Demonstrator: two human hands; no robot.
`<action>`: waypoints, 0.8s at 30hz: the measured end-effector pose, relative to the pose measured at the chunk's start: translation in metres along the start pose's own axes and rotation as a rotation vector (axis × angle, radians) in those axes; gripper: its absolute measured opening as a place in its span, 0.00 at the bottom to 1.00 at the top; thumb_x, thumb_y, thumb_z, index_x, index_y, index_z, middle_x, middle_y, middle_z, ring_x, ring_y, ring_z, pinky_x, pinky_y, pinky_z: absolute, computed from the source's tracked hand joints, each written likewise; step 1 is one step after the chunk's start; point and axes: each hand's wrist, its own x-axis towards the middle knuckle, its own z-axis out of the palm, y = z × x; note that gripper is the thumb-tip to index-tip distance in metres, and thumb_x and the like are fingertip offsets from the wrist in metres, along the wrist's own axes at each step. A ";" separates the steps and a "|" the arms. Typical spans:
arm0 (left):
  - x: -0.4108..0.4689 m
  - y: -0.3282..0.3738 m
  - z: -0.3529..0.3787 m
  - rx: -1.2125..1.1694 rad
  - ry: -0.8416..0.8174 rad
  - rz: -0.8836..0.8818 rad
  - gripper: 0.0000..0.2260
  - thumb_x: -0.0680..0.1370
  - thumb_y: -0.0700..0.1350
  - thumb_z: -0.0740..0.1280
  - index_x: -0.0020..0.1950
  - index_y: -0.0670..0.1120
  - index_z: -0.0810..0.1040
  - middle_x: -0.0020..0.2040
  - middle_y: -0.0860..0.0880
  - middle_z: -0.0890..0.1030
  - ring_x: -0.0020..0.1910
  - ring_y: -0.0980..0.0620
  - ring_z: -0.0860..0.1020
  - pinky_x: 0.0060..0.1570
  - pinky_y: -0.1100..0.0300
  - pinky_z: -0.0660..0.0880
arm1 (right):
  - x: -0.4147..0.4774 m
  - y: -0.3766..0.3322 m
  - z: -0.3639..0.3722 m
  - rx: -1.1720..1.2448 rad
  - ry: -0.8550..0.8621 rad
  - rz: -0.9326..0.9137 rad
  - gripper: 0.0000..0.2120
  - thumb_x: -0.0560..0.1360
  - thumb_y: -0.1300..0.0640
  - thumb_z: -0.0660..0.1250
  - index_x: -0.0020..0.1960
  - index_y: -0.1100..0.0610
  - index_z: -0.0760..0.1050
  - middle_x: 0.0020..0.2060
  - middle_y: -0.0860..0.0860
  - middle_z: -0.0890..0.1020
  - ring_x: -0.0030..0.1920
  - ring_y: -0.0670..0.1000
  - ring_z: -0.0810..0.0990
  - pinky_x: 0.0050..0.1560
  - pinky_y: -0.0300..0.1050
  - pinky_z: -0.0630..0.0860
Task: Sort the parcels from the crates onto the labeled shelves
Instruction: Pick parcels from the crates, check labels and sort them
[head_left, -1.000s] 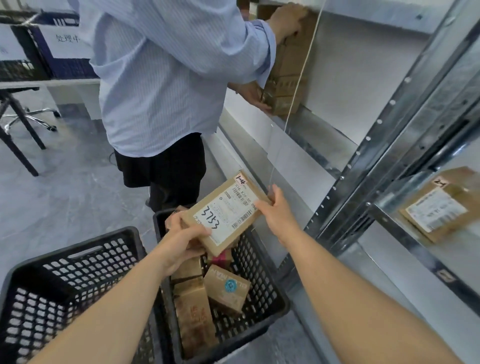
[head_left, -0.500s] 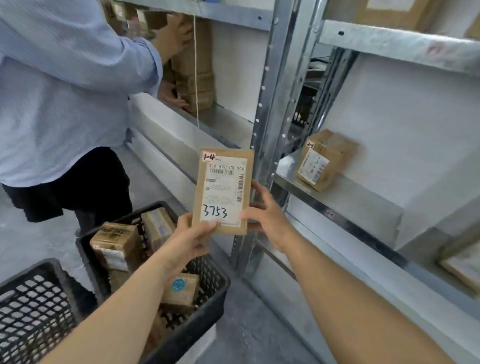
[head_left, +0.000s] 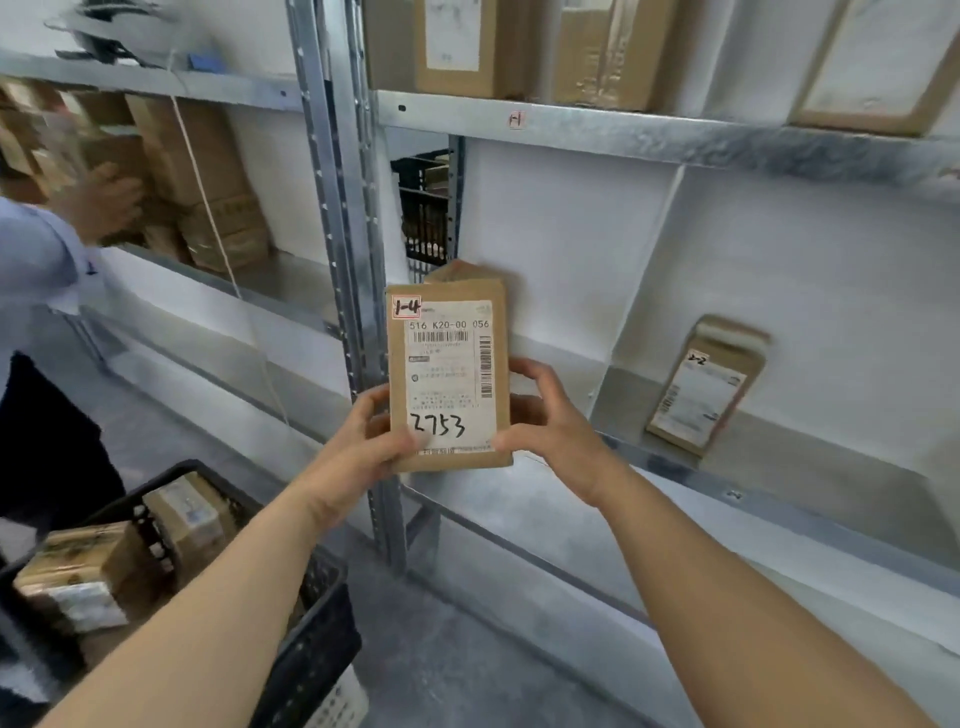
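Behind the left hand (head_left: 363, 447) and right hand (head_left: 550, 431), a grey metal shelf (head_left: 810, 457) runs along a white wall (head_left: 779, 260); a black crate (head_left: 311, 639) sits below the left. Both hands grip the upright parcel (head_left: 449, 374) by its lower edges, thumbs on its front.

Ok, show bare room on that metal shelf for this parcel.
Bare grey metal shelf lies between the half-hidden brown parcel behind the held labelled parcel and the brown parcel leaning on the wall; more right of that. Top shelf is crowded with cardboard boxes.
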 end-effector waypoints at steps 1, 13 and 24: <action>0.002 0.001 0.012 0.019 -0.018 0.012 0.41 0.59 0.52 0.76 0.69 0.54 0.63 0.60 0.49 0.81 0.58 0.49 0.80 0.63 0.49 0.73 | -0.009 0.000 -0.010 -0.013 0.028 -0.013 0.38 0.63 0.60 0.72 0.69 0.43 0.62 0.56 0.50 0.82 0.58 0.49 0.80 0.61 0.50 0.76; 0.037 0.011 0.138 0.170 -0.412 0.089 0.32 0.62 0.59 0.72 0.64 0.58 0.68 0.56 0.55 0.82 0.58 0.52 0.79 0.62 0.51 0.73 | -0.140 -0.006 -0.091 -0.061 0.530 -0.030 0.37 0.64 0.66 0.71 0.68 0.44 0.65 0.57 0.54 0.82 0.56 0.50 0.81 0.56 0.46 0.79; 0.037 0.025 0.228 0.427 -0.523 0.373 0.17 0.81 0.52 0.60 0.69 0.52 0.68 0.62 0.52 0.76 0.61 0.52 0.75 0.64 0.49 0.70 | -0.258 -0.027 -0.107 -0.119 0.903 0.043 0.34 0.64 0.63 0.69 0.65 0.40 0.66 0.56 0.51 0.82 0.57 0.49 0.81 0.62 0.51 0.76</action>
